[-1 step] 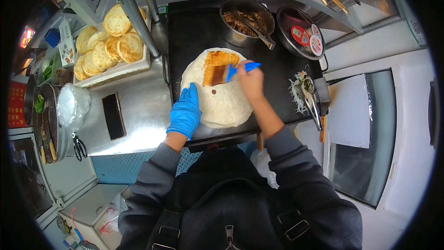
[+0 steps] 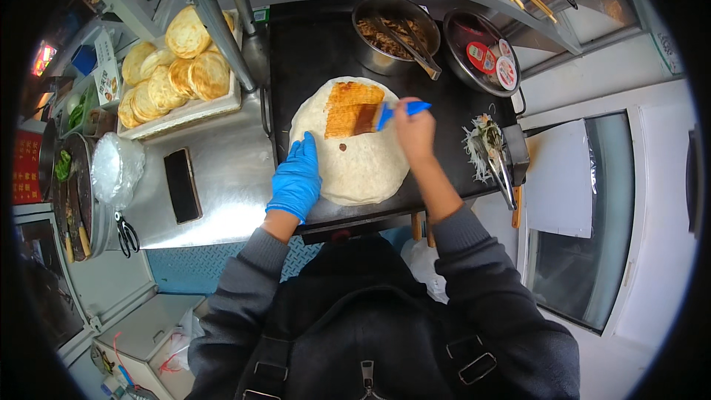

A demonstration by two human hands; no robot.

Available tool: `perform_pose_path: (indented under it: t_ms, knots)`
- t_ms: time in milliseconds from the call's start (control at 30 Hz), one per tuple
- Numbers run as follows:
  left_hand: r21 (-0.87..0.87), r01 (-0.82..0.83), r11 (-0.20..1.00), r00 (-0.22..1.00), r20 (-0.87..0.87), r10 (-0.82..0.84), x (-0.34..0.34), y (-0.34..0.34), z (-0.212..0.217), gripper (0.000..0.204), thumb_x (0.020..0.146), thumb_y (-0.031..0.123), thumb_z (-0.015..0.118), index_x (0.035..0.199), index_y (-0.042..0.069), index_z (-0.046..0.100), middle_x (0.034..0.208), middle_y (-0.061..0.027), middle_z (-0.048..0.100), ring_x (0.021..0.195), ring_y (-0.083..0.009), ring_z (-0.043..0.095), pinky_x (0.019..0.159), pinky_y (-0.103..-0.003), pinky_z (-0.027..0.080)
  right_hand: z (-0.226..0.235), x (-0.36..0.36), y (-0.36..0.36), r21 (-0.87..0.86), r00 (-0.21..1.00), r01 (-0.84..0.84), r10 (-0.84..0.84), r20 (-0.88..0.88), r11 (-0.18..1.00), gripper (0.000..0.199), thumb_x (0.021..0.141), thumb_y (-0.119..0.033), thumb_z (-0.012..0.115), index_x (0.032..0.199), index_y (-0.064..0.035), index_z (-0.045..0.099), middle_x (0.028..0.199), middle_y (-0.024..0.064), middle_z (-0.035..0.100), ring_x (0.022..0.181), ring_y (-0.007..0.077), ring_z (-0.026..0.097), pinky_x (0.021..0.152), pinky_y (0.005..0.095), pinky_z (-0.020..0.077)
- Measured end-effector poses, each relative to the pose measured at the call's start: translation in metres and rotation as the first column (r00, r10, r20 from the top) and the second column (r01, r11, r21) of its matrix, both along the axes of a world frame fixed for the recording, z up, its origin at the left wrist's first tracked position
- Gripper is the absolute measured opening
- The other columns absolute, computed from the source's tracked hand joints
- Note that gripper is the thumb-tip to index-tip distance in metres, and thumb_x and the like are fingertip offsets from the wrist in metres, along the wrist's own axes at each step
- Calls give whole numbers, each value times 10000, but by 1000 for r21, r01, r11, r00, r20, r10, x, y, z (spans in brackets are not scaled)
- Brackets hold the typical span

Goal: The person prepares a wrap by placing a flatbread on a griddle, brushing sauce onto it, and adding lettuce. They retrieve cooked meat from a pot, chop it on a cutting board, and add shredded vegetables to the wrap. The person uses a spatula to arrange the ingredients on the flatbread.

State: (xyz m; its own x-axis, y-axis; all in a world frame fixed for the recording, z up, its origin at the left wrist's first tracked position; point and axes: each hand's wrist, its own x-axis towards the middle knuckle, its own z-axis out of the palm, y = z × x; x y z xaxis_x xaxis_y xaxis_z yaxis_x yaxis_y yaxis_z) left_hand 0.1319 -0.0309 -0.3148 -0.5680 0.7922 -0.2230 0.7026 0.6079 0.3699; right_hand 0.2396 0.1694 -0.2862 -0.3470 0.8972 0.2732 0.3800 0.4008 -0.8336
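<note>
A big, round, pale sheet of dough (image 2: 363, 170) lies flat on a black, flat metal griddle (image 2: 311, 44), in between the two hands. The left hand (image 2: 295, 184), in a thin bright blue glove, lies flat at the left edge of the dough, its fingers straight and close together, pointing up and away from the person. The right hand (image 2: 415, 135) is bare and curled tight around a brush with a bright blue handle (image 2: 406, 108), over the right side of the dough. A shiny orange-brown patch of sauce (image 2: 348, 110) covers part of the far half of the dough, just left of the brush. The brush's tip is blurry, so I can't tell how hard it presses. A small brown spot sits just below the sauce. Behind the dough is a round silver metal pot (image 2: 372, 58) of brown chopped food. To the left, a black phone (image 2: 182, 185) lies on the silver metal worktop (image 2: 229, 192).
</note>
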Motion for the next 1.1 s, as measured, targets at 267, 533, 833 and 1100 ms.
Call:
perform_pose_path:
  t_ms: [267, 533, 833, 1100]
  knots:
    - [-135, -40, 990, 996, 71, 49, -12, 8, 11, 700, 826, 102, 491, 1472, 120, 224, 1235, -260, 548, 1040, -396, 600, 901, -449, 474, 5, 13, -20, -112, 925, -377, 369, -87, 919, 165, 867, -194, 623, 869, -31, 646, 677, 138, 645, 626, 230, 656, 611, 345, 506]
    - [-126, -20, 992, 996, 79, 30, -14, 9, 28, 690, 826, 98, 485, 1470, 141, 240, 1167, -235, 598, 995, -390, 621, 873, -459, 480, 13, 34, -40, -367, 880, -473, 415, -231, 801, 150, 873, -161, 615, 887, -14, 645, 704, 113, 644, 649, 169, 629, 638, 306, 502]
    - [-124, -5, 992, 997, 78, 14, -9, 11, 38, 690, 822, 76, 475, 1469, 144, 246, 1127, -256, 604, 979, -402, 622, 856, -463, 480, 12, 64, -56, -367, 910, -414, 390, -139, 833, 151, 877, -192, 609, 893, -50, 661, 668, 145, 641, 646, 244, 651, 622, 320, 500]
    - [-87, 36, 996, 999, 23, -34, -15, 7, 14, 688, 820, 80, 475, 1465, 120, 243, 1098, -272, 609, 955, -408, 628, 839, -474, 484, 16, 86, -58, -289, 970, -229, 244, 17, 930, 121, 888, -144, 619, 902, -28, 649, 681, 74, 630, 619, 118, 592, 576, 286, 485]
